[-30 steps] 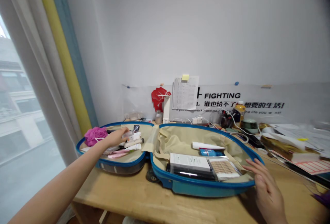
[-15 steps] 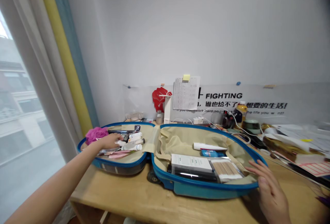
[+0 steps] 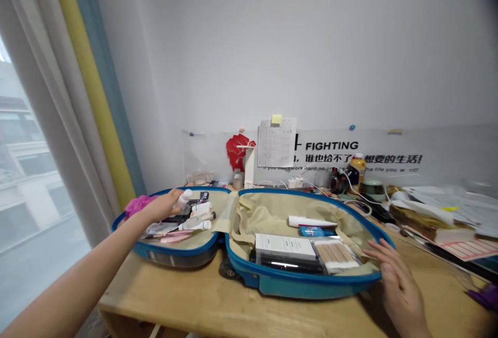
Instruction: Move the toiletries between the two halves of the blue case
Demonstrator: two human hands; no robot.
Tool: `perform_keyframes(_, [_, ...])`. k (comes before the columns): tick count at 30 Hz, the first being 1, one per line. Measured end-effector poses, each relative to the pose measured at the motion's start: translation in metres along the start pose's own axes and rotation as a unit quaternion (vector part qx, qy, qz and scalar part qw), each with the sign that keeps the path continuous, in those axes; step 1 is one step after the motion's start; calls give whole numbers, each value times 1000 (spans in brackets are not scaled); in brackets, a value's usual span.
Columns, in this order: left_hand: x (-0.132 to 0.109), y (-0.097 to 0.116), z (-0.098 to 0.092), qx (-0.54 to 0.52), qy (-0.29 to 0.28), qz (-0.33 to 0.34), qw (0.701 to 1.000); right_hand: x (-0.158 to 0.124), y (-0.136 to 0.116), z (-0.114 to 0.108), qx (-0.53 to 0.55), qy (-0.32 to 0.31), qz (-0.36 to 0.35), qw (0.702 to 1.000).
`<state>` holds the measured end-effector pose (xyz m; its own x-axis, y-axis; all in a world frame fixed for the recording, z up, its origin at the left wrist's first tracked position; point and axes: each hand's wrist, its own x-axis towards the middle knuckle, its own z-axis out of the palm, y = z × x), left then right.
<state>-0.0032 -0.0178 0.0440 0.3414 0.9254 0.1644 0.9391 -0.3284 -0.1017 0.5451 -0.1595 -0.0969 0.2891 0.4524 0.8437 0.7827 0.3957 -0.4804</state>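
A blue-rimmed suitcase (image 3: 311, 287) lies spread open on the table, its two halves side by side. Over the left half, my left hand (image 3: 168, 205) is closed around a small white bottle (image 3: 184, 198). Beneath it lie white tubes (image 3: 197, 222), pink items (image 3: 177, 235) and dark packages, with a purple bath puff (image 3: 138, 205) at the far left. My right hand (image 3: 399, 281) rests by the right rim, fingers stretched out and holding nothing. The right half contains a white box (image 3: 286, 245), a pack of cotton swabs (image 3: 335, 256), a blue packet (image 3: 316, 231) and a white tube (image 3: 311, 221).
Behind the suitcase stand a yellow bottle (image 3: 357, 168), a green jar (image 3: 372, 189) and white cables. Papers (image 3: 439, 203) cover the table's right side. A curtain (image 3: 66, 120) hangs by the window at left. The wooden table's front edge (image 3: 187, 317) is near me.
My left hand has risen from among the items in the left half, lifting the small white bottle. My right hand remains by the right rim. The view has shifted slightly.
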Motion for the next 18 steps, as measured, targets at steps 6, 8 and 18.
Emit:
perform_keyframes(6, [46,114,-33,-18,36,129,991,-1,-2,1,8,6,-5,1000])
perform_keyframes(8, [63,158,-28,-26,18,185,982,-1,-3,0,5,1,-5,1000])
perform_keyframes(18, [99,235,33,-18,-153,270,950,-2,3,-2,-6,-5,-20,1000])
